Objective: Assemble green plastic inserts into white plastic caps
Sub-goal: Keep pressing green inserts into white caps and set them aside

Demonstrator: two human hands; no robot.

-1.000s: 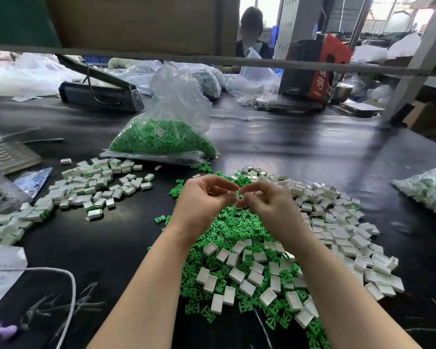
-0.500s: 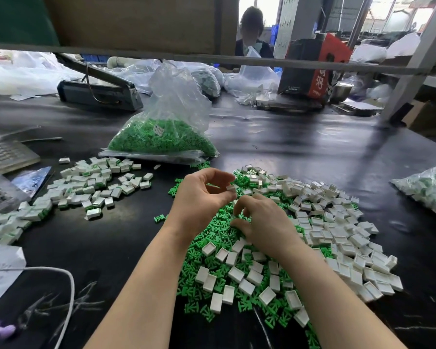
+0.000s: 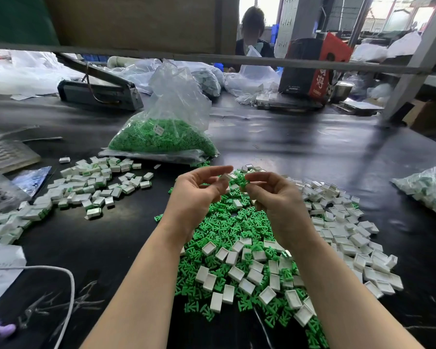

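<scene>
Above the mixed pile (image 3: 249, 248), the left hand (image 3: 196, 195) pinches a small white plastic cap (image 3: 224, 178) and the right hand (image 3: 275, 195) a green plastic insert (image 3: 243, 183); squaring them before pressing should seat it cleanly.

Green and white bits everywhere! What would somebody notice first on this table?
Probably the big heap of green inserts mixed with white caps in the middle of the black table. Just above it, the left hand pinches a white cap and the right hand pinches a green insert. Behind them stands a clear bag of green inserts.
</scene>
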